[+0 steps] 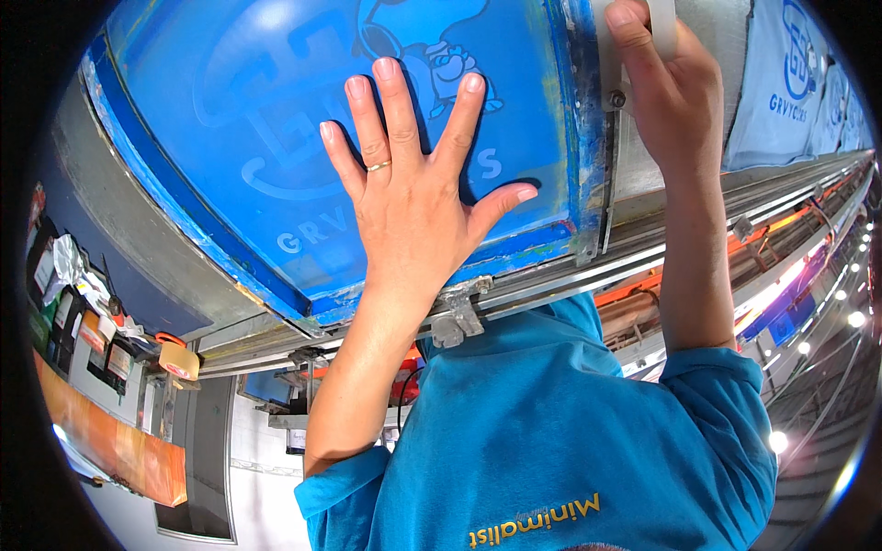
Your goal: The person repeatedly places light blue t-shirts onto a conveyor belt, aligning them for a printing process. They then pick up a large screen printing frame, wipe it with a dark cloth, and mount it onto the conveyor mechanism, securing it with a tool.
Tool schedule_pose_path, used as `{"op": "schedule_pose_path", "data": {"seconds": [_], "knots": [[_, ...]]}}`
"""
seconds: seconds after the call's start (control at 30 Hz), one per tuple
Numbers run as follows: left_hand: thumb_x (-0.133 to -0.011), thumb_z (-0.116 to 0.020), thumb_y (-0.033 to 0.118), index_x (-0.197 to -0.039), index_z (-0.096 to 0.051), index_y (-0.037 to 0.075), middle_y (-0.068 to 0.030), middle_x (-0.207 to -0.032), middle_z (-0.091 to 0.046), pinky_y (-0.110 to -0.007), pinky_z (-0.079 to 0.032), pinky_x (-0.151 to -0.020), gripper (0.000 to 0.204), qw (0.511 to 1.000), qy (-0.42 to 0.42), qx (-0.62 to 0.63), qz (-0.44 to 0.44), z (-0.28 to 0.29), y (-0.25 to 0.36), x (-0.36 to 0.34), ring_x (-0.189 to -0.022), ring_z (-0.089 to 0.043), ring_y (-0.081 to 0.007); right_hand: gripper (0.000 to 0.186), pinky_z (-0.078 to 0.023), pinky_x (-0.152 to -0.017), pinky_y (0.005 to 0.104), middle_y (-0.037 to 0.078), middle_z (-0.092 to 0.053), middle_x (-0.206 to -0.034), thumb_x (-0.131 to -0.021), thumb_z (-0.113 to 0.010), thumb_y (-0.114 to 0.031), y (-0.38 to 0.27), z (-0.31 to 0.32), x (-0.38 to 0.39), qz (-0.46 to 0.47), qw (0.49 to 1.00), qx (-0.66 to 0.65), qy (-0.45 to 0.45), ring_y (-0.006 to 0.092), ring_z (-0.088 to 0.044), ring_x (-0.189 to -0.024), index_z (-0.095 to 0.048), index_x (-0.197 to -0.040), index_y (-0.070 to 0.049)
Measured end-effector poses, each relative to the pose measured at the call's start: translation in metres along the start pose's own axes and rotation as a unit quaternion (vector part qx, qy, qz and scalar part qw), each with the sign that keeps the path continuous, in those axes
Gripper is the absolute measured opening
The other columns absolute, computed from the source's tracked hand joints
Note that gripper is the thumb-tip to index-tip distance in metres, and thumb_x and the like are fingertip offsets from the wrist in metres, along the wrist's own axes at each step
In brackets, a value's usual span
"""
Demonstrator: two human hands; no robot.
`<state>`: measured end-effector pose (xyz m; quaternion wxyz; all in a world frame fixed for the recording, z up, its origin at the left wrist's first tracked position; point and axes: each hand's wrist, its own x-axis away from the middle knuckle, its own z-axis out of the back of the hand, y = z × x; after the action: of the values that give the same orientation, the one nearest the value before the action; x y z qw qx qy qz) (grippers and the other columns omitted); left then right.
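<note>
My left hand [409, 197], with a ring on one finger, lies spread and palm down over the blue mesh of a screen-printing frame [588, 101]. Beneath the fingers, the mesh carries faint lettering and a cartoon figure [450, 69]. At the upper right, my right hand [675, 101] is closed round a white, smooth-edged handle or bar [662, 28]. That piece is partly cut off by the picture's top, so its full shape is hidden. Just left of the right hand, a metal plate with a bolt [617, 98] runs along the frame's side.
Metal rails [542, 275] run along the near edge of the frame, with a clamp [457, 317] on them. Light blue printed fabric pieces [772, 101] lie to the right. A tape roll [179, 358] sits at the left corner, near cluttered supplies [87, 303].
</note>
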<state>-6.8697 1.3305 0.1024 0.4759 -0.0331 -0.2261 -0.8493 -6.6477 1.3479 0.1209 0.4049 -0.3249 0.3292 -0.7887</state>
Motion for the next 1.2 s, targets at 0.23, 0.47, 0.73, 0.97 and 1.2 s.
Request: {"op": "schedule_pose_path", "data": {"seconds": [0.23,0.47,0.73,0.97,1.2], "knots": [[-0.072,-0.058,0.079,-0.152,-0.036,0.027,-0.0325,-0.157,-0.008,-0.066,-0.002,-0.112,0.097,1.0,-0.001,-0.006,-0.003,-0.001,-0.001,0.0,-0.147,-0.004,-0.0492,0.037,-0.041,-0.06,0.0246,-0.002,-0.056,-0.073,-0.099,-0.056,-0.034,0.003,0.004,-0.002,0.017,0.999,-0.019,-0.03,0.0066,-0.051,-0.069,-0.062,-0.089,0.001],[-0.073,-0.058,0.079,-0.151,-0.037,0.027,-0.0328,-0.157,-0.008,-0.066,-0.002,-0.112,0.097,1.0,0.001,-0.003,-0.003,-0.001,-0.001,0.001,-0.147,-0.004,-0.0491,0.036,-0.039,-0.058,0.0236,-0.003,-0.053,-0.071,-0.099,-0.057,-0.034,0.003,0.006,-0.002,0.015,0.998,-0.026,-0.048,0.0054,-0.048,-0.068,-0.061,-0.086,-0.001],[-0.073,-0.059,0.079,-0.151,-0.037,0.027,-0.0325,-0.157,-0.008,-0.066,-0.003,-0.112,0.096,1.0,0.001,0.002,-0.002,-0.002,0.0,0.001,-0.147,-0.004,-0.0489,0.037,-0.038,-0.06,0.0231,-0.004,-0.053,-0.074,-0.1,-0.057,-0.035,-0.011,0.006,0.0,0.016,0.998,-0.022,-0.056,0.005,-0.047,-0.07,-0.06,-0.086,-0.001],[-0.073,-0.058,0.079,-0.151,-0.038,0.028,-0.0324,-0.157,-0.008,-0.066,-0.004,-0.112,0.095,1.0,-0.005,-0.001,0.001,0.001,0.0,0.003,-0.147,-0.005,-0.0494,0.034,-0.039,-0.063,0.0225,-0.003,-0.056,-0.078,-0.1,-0.056,-0.032,-0.009,0.002,0.002,0.04,0.997,-0.046,-0.053,0.0054,-0.048,-0.073,-0.062,-0.09,0.0],[-0.072,-0.059,0.078,-0.15,-0.038,0.028,-0.0366,-0.155,-0.008,-0.066,-0.006,-0.111,0.096,1.0,0.013,0.005,0.004,-0.003,0.0,0.001,-0.146,-0.006,-0.0507,0.032,-0.04,-0.067,0.0221,-0.003,-0.057,-0.084,-0.101,-0.054,-0.03,-0.004,-0.006,0.002,0.068,0.994,-0.078,-0.041,0.0058,-0.049,-0.078,-0.063,-0.096,0.0]]}}
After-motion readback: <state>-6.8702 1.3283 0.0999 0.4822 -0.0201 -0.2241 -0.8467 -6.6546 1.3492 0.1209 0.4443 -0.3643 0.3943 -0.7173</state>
